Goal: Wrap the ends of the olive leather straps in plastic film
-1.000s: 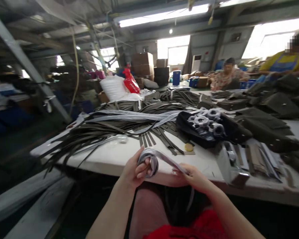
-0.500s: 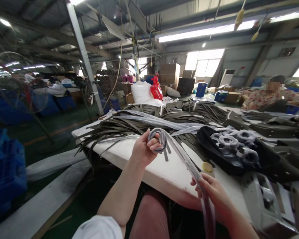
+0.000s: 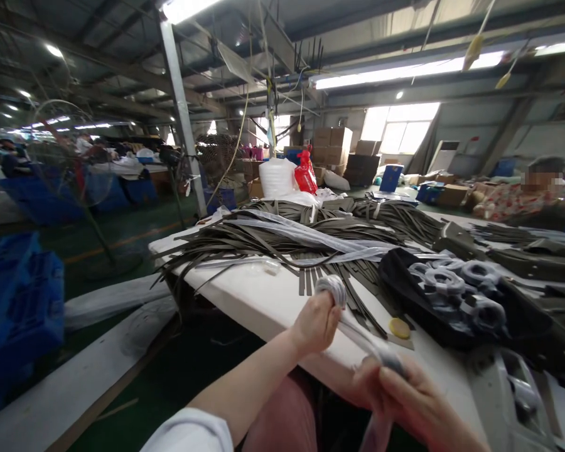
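My left hand (image 3: pixel 316 323) is closed round a small roll of grey strap (image 3: pixel 333 290), held just over the near edge of the white table (image 3: pixel 258 298). The strap's loose tail (image 3: pixel 360 336) runs down and right into my right hand (image 3: pixel 412 402), which is closed on it and blurred by motion. A black tray (image 3: pixel 395 282) with several finished grey rolls (image 3: pixel 445 279) lies on the table to the right of my hands.
Long dark straps (image 3: pixel 245 242) and pale strips (image 3: pixel 306 235) are heaped across the table. A round yellow disc (image 3: pixel 399 328) lies near the tray. Another person (image 3: pixel 527 198) sits at the far right. Blue crates (image 3: pixel 21 307) and a fan (image 3: pixel 70 163) stand at left.
My left hand dropped lower and rightward with the roll. My right hand came up toward it, shortening the strap between them. The view swung slightly left.
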Tool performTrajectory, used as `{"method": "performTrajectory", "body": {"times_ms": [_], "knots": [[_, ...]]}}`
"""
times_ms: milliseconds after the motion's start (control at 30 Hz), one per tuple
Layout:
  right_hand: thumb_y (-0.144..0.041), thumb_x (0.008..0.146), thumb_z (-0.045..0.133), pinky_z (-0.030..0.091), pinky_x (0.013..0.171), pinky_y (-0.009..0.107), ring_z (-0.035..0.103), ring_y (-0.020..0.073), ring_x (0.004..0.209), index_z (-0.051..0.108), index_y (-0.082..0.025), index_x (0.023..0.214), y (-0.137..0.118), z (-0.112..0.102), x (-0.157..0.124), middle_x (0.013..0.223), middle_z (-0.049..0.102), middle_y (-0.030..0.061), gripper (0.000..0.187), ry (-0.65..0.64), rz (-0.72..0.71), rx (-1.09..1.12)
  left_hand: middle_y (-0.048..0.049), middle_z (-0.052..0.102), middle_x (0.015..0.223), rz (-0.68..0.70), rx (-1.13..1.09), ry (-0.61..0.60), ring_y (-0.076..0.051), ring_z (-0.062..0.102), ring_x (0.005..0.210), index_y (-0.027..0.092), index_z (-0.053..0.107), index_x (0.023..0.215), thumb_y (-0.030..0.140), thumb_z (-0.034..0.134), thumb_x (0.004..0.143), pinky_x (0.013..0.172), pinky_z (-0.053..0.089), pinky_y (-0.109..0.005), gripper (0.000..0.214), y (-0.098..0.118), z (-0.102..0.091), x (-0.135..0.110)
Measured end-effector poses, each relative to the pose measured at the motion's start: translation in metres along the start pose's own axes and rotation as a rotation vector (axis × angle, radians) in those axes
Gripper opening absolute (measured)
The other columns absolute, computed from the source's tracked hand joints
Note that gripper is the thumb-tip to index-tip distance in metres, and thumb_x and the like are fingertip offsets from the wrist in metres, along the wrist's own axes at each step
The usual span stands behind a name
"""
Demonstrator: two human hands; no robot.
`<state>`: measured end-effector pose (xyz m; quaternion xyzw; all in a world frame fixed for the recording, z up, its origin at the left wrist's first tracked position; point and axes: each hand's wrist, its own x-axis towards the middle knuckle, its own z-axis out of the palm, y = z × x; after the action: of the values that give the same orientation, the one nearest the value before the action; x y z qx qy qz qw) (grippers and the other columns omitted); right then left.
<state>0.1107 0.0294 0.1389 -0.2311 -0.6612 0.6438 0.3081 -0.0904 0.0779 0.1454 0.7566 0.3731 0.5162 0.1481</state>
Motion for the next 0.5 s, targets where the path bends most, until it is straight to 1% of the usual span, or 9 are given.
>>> {"method": "performTrajectory", "body": {"times_ms": [67,100,167,233,267,333,400,467,500], "knots": [[-0.065,0.087,0.051,0.023,0.039,0.022,0.035,0.0075,0.038,0.066,-0.014,0.075,0.006,-0.026,-0.001,0.049,0.053,0.0012,0.055,0.168,0.010,0.046,-0.0109,0.059,0.075,0.046,0.172,-0.177,-0.022,0.055,0.069,0.016,0.057,0.081,0.057,0.032,0.094,0.068,0.043,-0.035,0.050,0.001,0.009,-0.017],[-0.066,0.087,0.051,0.023,0.038,0.022,0.034,0.0076,0.036,0.065,-0.014,0.072,0.011,-0.040,0.000,0.047,0.053,0.0012,0.055,0.224,0.031,0.035,-0.0086,0.057,0.069,0.015,0.205,-0.228,-0.020,0.052,0.064,0.018,0.055,0.075,0.057,0.031,0.094,0.063,0.040,-0.032,0.050,0.003,0.012,-0.023],[-0.066,0.085,0.053,0.035,0.040,0.024,0.046,0.0109,0.040,0.066,-0.015,0.074,0.022,-0.064,0.004,0.054,0.060,0.0036,0.054,0.283,0.072,-0.067,-0.0042,0.052,0.059,-0.154,0.157,-0.289,-0.016,0.047,0.055,0.019,0.051,0.065,0.055,0.029,0.095,0.056,0.035,-0.029,0.052,0.008,0.015,-0.029],[-0.062,0.082,0.060,0.052,0.060,0.031,0.064,0.0190,0.061,0.068,-0.016,0.085,0.031,-0.078,0.009,0.072,0.069,0.0078,0.048,0.375,0.079,-0.273,-0.0009,0.047,0.050,-0.393,-0.016,-0.342,-0.013,0.043,0.047,0.019,0.051,0.061,0.058,0.025,0.095,0.049,0.032,-0.026,0.058,0.012,0.016,-0.029],[-0.059,0.081,0.063,0.055,0.073,0.035,0.068,0.0228,0.074,0.069,-0.016,0.094,0.034,-0.081,0.010,0.083,0.072,0.0094,0.045,0.439,0.065,-0.395,0.0004,0.045,0.046,-0.509,-0.126,-0.379,-0.012,0.041,0.043,0.019,0.053,0.061,0.062,0.025,0.094,0.046,0.030,-0.026,0.061,0.013,0.017,-0.028],[-0.050,0.080,0.066,0.051,0.091,0.042,0.068,0.0269,0.096,0.065,-0.018,0.111,0.035,-0.078,0.010,0.102,0.072,0.0110,0.045,0.517,0.018,-0.598,0.0024,0.042,0.039,-0.689,-0.334,-0.462,-0.011,0.038,0.036,0.017,0.058,0.064,0.072,0.028,0.089,0.041,0.028,-0.025,0.067,0.012,0.018,-0.026],[-0.039,0.082,0.063,0.046,0.100,0.043,0.064,0.0271,0.110,0.060,-0.020,0.124,0.034,-0.068,0.007,0.117,0.069,0.0107,0.046,0.435,-0.024,-0.686,0.0039,0.040,0.035,-0.789,-0.503,-0.509,-0.010,0.035,0.032,0.016,0.061,0.065,0.077,0.033,0.083,0.040,0.027,-0.025,0.070,0.010,0.020,-0.025],[-0.030,0.083,0.059,0.045,0.103,0.041,0.060,0.0256,0.117,0.055,-0.023,0.131,0.035,-0.055,0.004,0.128,0.064,0.0090,0.049,0.297,-0.026,-0.693,0.0055,0.037,0.033,-0.858,-0.634,-0.491,-0.009,0.033,0.030,0.015,0.062,0.065,0.079,0.041,0.080,0.041,0.030,-0.024,0.069,0.008,0.019,-0.025],[-0.027,0.083,0.058,0.045,0.103,0.040,0.059,0.0254,0.118,0.053,-0.023,0.133,0.037,-0.049,0.004,0.131,0.063,0.0083,0.051,0.261,-0.016,-0.691,0.0063,0.036,0.032,-0.894,-0.696,-0.468,-0.008,0.032,0.030,0.014,0.063,0.065,0.078,0.044,0.080,0.042,0.032,-0.024,0.068,0.007,0.017,-0.025]]}}
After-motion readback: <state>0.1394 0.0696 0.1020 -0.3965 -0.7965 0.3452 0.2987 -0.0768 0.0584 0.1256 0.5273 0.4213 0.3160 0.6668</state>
